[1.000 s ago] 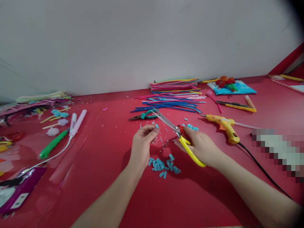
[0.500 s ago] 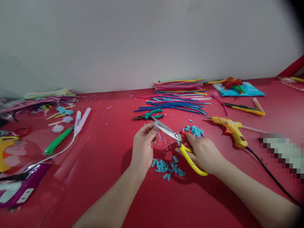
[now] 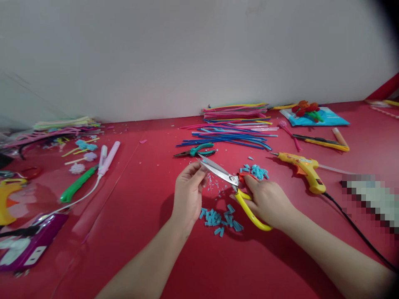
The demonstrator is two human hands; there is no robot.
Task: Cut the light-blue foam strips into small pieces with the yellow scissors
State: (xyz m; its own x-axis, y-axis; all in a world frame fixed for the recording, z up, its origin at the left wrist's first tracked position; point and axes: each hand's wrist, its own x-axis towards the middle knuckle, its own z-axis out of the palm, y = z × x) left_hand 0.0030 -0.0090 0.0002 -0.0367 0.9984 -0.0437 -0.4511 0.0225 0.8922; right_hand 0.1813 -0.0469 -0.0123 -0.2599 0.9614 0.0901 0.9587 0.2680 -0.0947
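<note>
two hands close together, scissors [image 3: 218,169] now at the left hand's [image 3: 188,193] fingertips

change: a second ago the blades stood clear above the left pinch and a small blue piece showed plainly at its tip. now the blades lie right by those fingertips and the spot is covered. view has swung a little left too. versus half a second ago, almost no difference.

meaning: scissors and pinch have met, so judged as positioned for a cut or mid-cut; can't tell whether anything is cut through.

left hand: thumb and fingers pinched together at the tips; blue piece presumed still in there, not properly visible behind the blades. right hand [image 3: 269,203]: clamped around the scissors' handles, yellow loop hanging below the palm. blades point up-left, look nearly together, exact gap unclear.

other blue pieces: near pile [image 3: 213,218] on the red table [image 3: 131,232] below and between the hands; far pile [image 3: 258,172] just beyond the right hand. pale scraps [image 3: 215,187] scattered between the hands.

around: pliers [image 3: 192,152] lying just past the blade tips, colored stems [image 3: 230,139] stacked behind, yellow glue gun [image 3: 302,169] off to the right, not touched.
</note>
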